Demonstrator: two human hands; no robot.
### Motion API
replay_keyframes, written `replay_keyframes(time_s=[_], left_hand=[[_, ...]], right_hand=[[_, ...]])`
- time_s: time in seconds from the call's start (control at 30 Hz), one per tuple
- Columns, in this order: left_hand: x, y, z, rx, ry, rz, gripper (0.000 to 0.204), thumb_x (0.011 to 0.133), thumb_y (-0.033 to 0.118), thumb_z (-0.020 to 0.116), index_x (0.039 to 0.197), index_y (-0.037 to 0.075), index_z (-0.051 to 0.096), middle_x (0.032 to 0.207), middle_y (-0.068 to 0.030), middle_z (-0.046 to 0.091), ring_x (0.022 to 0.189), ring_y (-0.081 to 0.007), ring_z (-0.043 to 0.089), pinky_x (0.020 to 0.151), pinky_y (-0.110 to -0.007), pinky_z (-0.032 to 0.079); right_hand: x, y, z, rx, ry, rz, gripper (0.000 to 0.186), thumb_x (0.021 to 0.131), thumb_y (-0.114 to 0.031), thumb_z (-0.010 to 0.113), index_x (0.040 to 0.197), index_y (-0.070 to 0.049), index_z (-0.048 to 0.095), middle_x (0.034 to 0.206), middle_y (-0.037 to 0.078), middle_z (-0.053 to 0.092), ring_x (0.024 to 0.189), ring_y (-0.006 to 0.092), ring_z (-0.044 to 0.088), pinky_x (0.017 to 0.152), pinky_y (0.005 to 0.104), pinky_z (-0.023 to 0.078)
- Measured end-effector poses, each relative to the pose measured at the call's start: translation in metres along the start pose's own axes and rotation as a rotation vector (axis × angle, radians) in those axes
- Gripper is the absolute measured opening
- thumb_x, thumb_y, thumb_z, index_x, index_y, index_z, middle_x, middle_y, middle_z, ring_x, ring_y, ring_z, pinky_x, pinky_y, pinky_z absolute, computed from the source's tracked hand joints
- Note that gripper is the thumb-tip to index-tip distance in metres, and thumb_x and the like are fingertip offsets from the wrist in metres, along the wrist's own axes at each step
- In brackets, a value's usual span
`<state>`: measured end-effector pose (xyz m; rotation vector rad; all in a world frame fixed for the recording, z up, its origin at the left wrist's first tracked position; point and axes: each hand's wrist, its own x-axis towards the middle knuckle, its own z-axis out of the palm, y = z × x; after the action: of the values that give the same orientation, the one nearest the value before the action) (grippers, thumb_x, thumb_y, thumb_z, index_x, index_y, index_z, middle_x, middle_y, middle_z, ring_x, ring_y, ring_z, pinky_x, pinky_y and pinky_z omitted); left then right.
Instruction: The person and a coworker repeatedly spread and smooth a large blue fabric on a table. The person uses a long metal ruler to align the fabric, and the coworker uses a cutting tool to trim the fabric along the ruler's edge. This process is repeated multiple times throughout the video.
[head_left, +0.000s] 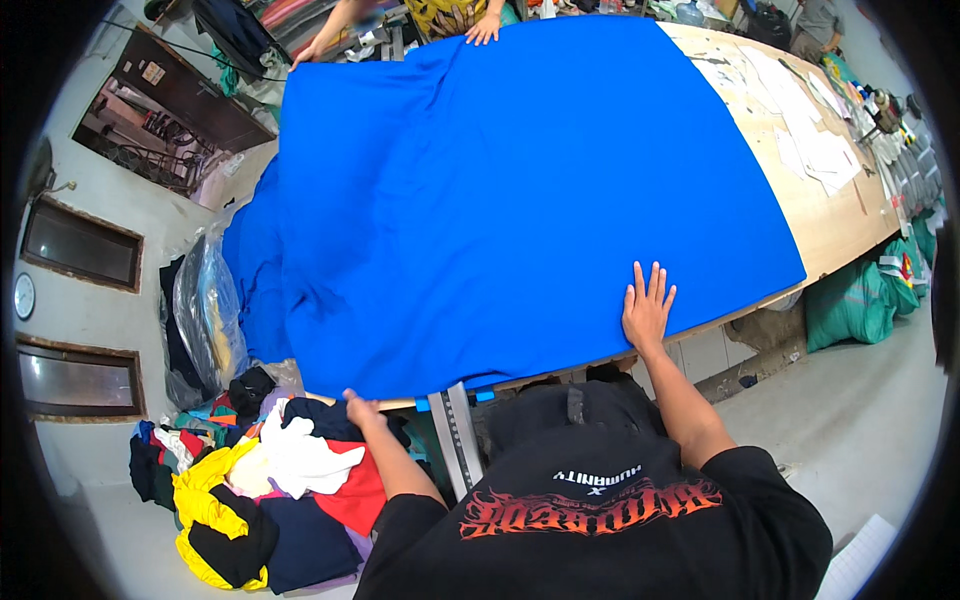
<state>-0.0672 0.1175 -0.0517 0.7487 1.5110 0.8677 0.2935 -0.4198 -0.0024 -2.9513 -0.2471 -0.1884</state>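
A large sheet of bright blue fabric [560,190] is spread over a long table, smooth on the right and wrinkled toward the left. My right hand [648,310] lies flat on it near the front edge, fingers apart. At the near left edge, my left hand [362,408] looks closed on the fabric's border; its fingers are slightly blurred and partly hidden. Across the table another person has one hand [305,55] at the far left corner of the fabric and the other hand [484,29] resting on its far edge.
Bare tabletop [850,235] with white paper pieces [815,150] extends to the right. A metal ruler-like bar [457,435] juts out at the front edge. Heaped clothes [310,460] lie at the lower left, beside a clear plastic bag [208,310]. Green sacks [855,305] stand under the right side.
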Motion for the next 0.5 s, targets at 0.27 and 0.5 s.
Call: replay_keyframes(time_s=[0.27,0.5], left_hand=[[-0.100,-0.073,0.077,0.397,-0.152,0.344,0.049,0.108,0.038,0.058,0.111,-0.009,0.068,0.107,-0.0179,0.074,0.094,-0.0295,0.070,0.084,-0.043,0.053],[-0.150,-0.036,0.066,0.632,0.256,0.508,0.058,0.111,0.044,0.042,0.109,-0.008,0.071,0.103,-0.0306,0.073,0.094,-0.0502,0.067,0.086,-0.056,0.049]], right_hand=[[0.002,0.006,0.005,-0.051,0.018,-0.015,0.057,0.111,-0.035,0.038,0.166,-0.023,0.030,0.172,0.019,0.022,0.160,0.0375,0.018,0.126,0.0629,0.010],[0.001,0.009,0.009,-0.069,0.006,0.003,0.057,0.111,-0.035,0.039,0.166,-0.024,0.031,0.172,0.018,0.023,0.159,0.0372,0.019,0.127,0.0622,0.012]])
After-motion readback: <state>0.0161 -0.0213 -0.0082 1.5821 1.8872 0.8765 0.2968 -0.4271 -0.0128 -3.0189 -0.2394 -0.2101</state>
